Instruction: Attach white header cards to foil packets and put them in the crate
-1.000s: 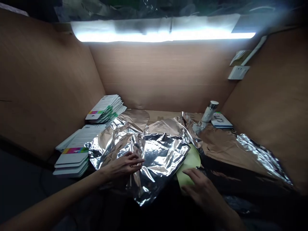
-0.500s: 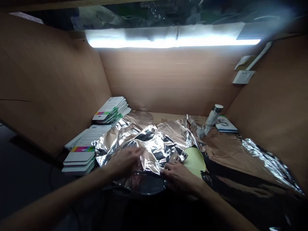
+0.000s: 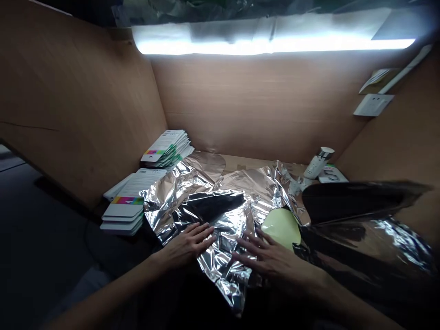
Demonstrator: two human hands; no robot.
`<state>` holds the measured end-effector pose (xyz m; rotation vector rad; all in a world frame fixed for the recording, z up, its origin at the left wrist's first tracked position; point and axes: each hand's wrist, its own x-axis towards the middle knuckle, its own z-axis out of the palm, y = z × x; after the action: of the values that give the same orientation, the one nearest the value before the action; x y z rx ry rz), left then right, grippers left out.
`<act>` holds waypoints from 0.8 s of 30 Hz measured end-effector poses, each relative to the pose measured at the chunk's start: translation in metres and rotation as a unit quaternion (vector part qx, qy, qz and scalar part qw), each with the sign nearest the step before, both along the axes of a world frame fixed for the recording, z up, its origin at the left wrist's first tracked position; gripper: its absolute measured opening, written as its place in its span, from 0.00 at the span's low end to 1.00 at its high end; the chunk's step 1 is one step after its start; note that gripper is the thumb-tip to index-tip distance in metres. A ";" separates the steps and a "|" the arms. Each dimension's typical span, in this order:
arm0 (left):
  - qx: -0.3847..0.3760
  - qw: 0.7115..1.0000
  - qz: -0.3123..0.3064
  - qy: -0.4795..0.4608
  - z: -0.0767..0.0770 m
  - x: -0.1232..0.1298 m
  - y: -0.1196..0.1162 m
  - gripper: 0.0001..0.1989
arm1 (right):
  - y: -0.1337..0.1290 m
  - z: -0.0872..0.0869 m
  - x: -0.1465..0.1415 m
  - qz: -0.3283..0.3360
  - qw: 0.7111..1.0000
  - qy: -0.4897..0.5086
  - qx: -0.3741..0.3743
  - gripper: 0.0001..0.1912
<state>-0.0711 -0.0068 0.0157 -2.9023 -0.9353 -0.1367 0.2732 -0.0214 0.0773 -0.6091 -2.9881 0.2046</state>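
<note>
My left hand (image 3: 187, 245) and right hand (image 3: 271, 261) lie open, fingers spread, gripping nothing, on crumpled foil (image 3: 220, 270) at bottom centre, its long axis pointing toward the upper left. A pale green disc (image 3: 280, 228) sits just beyond my right fingers; card packs (image 3: 122, 204) stack at left, a bottle (image 3: 318, 162) at upper right.

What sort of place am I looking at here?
Probably a small enclosed packing or craft booth: wood-panelled walls box in the work surface, a strip light runs overhead, and stacked printed cards sit beside crumpled foil sheets.
</note>
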 end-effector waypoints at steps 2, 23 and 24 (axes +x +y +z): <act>-0.030 0.999 -0.025 0.012 0.008 -0.005 -0.004 0.34 | 0.009 -0.018 0.018 -0.016 1.000 -0.009 0.012 0.35; -0.275 0.835 0.388 -0.278 0.022 0.000 0.032 0.27 | 0.064 -0.019 -0.047 -0.092 0.992 0.029 0.076 0.42; -0.270 0.843 0.382 -0.265 0.025 -0.001 0.032 0.28 | 0.066 -0.021 -0.050 -0.065 0.996 0.007 0.068 0.39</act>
<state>-0.0719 0.0249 0.0403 -2.6486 -2.4988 -0.7367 0.2232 0.0444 0.0564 -0.7788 -2.9055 -0.0030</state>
